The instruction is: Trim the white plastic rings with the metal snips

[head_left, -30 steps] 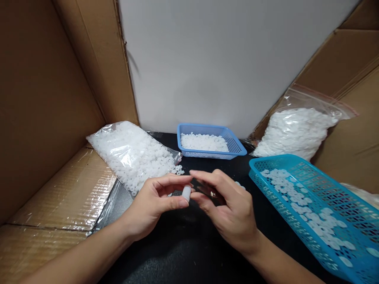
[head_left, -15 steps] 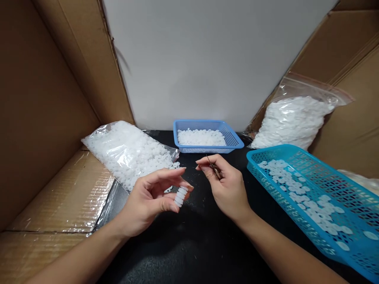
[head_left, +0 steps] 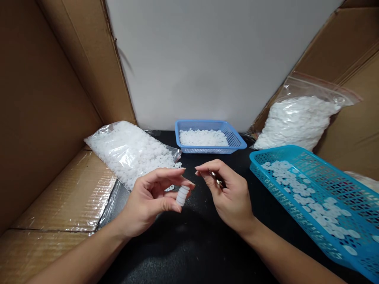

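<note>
Between its thumb and fingertips, my left hand grips a short stack of white plastic discs, tilted slightly to the right. Its index finger is stretched out above the stack, not touching it. My right hand is closed a little to the right, with thumb and index fingertip close together. Tucked in its curled fingers are shiny brownish metal pieces, mostly hidden, so their exact kind is unclear. Behind the left fingers, a small white piece with holes shows on the black tabletop.
A clear bag of small white rings lies at left, some spilling out. A blue basket of white pieces stands at the back. At right are a turquoise basket with flat white discs and a full zip bag. Cardboard walls flank both sides.
The metal pieces in my right hand have turned deeper into the fingers; a thin rod that stuck up no longer shows. The left hand's stack looks turned slightly. The whole view has shifted slightly.
</note>
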`<act>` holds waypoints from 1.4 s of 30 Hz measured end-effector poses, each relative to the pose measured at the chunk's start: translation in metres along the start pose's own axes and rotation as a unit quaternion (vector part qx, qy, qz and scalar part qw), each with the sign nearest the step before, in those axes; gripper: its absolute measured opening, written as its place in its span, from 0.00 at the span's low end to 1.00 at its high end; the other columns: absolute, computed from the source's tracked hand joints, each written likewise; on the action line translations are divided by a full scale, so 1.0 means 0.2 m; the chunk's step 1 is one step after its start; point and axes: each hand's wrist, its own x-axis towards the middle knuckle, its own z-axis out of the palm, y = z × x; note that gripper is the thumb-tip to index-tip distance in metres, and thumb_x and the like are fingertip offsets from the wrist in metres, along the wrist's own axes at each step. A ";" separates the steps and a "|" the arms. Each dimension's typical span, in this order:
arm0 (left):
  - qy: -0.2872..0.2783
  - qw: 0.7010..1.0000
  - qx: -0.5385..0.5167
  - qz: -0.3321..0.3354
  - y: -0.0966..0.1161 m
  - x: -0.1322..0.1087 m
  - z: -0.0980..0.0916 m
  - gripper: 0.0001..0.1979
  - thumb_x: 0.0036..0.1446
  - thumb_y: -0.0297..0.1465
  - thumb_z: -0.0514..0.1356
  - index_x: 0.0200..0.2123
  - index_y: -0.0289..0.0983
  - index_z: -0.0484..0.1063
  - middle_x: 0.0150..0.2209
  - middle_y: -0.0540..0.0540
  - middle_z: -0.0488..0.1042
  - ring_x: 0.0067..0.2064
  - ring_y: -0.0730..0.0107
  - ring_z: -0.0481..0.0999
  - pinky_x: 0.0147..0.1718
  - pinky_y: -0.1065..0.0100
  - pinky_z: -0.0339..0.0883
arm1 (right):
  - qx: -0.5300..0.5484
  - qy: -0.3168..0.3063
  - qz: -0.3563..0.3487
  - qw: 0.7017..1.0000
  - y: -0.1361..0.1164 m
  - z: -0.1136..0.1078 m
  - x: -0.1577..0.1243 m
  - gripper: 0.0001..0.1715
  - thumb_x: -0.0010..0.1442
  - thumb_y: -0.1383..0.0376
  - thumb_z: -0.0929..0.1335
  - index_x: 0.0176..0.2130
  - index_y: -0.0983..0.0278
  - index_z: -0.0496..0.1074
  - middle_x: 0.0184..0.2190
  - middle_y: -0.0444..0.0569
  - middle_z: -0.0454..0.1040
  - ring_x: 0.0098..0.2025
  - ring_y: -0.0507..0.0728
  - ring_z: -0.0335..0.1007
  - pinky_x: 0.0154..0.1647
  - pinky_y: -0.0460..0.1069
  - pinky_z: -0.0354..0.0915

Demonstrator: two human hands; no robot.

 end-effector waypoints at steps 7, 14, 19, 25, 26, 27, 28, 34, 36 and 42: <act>0.011 0.998 0.056 0.038 -0.02 0.01 -0.01 0.30 0.45 0.16 0.75 0.49 0.49 0.83 0.42 0.50 0.86 0.49 0.65 0.84 0.47 0.72 0.79 | 0.134 -0.014 0.080 0.988 -0.02 0.03 -0.04 0.04 0.67 0.63 0.70 0.38 0.60 0.72 0.29 0.42 0.78 0.30 0.52 0.78 0.28 0.44 0.72; 0.013 0.994 0.086 0.062 -0.03 0.00 -0.01 0.30 0.44 0.16 0.75 0.50 0.47 0.83 0.41 0.47 0.85 0.48 0.61 0.84 0.46 0.67 0.79 | 0.140 -0.010 0.100 0.985 -0.03 0.06 -0.04 0.09 0.67 0.59 0.71 0.37 0.61 0.73 0.30 0.44 0.78 0.30 0.54 0.79 0.27 0.45 0.72; 0.022 0.988 0.130 0.078 -0.02 0.00 0.00 0.30 0.45 0.18 0.76 0.50 0.46 0.82 0.42 0.46 0.85 0.48 0.61 0.84 0.43 0.69 0.79 | 0.109 -0.031 0.055 0.992 -0.04 0.01 -0.03 0.07 0.66 0.60 0.72 0.42 0.60 0.74 0.33 0.44 0.78 0.30 0.53 0.77 0.27 0.45 0.72; 0.042 0.980 0.178 0.072 0.01 -0.01 0.00 0.16 0.47 0.21 0.76 0.40 0.39 0.83 0.41 0.45 0.84 0.43 0.66 0.83 0.43 0.70 0.79 | -0.014 -0.112 -0.082 0.990 -0.09 -0.11 0.02 0.21 0.71 0.67 0.66 0.60 0.58 0.74 0.38 0.49 0.78 0.37 0.55 0.76 0.33 0.48 0.73; 0.048 0.980 0.182 0.065 0.02 -0.01 0.01 0.15 0.47 0.21 0.76 0.38 0.38 0.82 0.40 0.46 0.83 0.43 0.66 0.83 0.42 0.70 0.79 | -0.041 -0.111 -0.105 0.987 -0.09 -0.13 0.01 0.24 0.70 0.70 0.67 0.62 0.57 0.73 0.37 0.49 0.78 0.36 0.55 0.76 0.33 0.48 0.72; 0.053 0.980 0.183 0.059 0.02 -0.01 0.01 0.15 0.46 0.21 0.76 0.37 0.38 0.81 0.40 0.46 0.83 0.42 0.66 0.82 0.41 0.71 0.79 | -0.068 -0.110 -0.128 0.983 -0.08 -0.14 0.01 0.26 0.69 0.71 0.67 0.64 0.56 0.72 0.36 0.49 0.78 0.35 0.55 0.76 0.33 0.48 0.72; 0.056 0.980 0.184 0.053 0.03 -0.01 0.01 0.15 0.45 0.21 0.76 0.37 0.37 0.81 0.39 0.46 0.82 0.42 0.67 0.82 0.40 0.72 0.79 | -0.095 -0.111 -0.148 0.978 -0.07 -0.14 0.00 0.29 0.69 0.72 0.68 0.65 0.56 0.71 0.36 0.49 0.78 0.35 0.55 0.76 0.32 0.48 0.71; 0.053 0.983 0.177 0.015 0.02 0.00 0.00 0.19 0.45 0.20 0.76 0.41 0.38 0.79 0.39 0.48 0.81 0.39 0.71 0.81 0.40 0.72 0.79 | -0.165 -0.123 -0.216 0.954 -0.02 -0.14 -0.04 0.32 0.68 0.74 0.68 0.68 0.56 0.67 0.33 0.48 0.78 0.30 0.54 0.73 0.28 0.47 0.67; 0.057 0.983 0.177 0.007 0.02 0.00 0.00 0.19 0.45 0.20 0.76 0.41 0.38 0.78 0.39 0.48 0.81 0.39 0.70 0.81 0.40 0.72 0.79 | -0.173 -0.121 -0.220 0.953 -0.02 -0.14 -0.04 0.31 0.68 0.73 0.68 0.67 0.56 0.68 0.32 0.47 0.79 0.29 0.53 0.72 0.27 0.47 0.65; 0.061 0.983 0.174 -0.011 0.02 0.00 -0.01 0.21 0.45 0.24 0.77 0.43 0.37 0.78 0.40 0.46 0.81 0.37 0.69 0.81 0.39 0.70 0.79 | -0.179 -0.131 -0.225 0.949 -0.02 -0.13 -0.04 0.29 0.68 0.73 0.68 0.65 0.57 0.70 0.32 0.47 0.79 0.29 0.53 0.73 0.27 0.47 0.65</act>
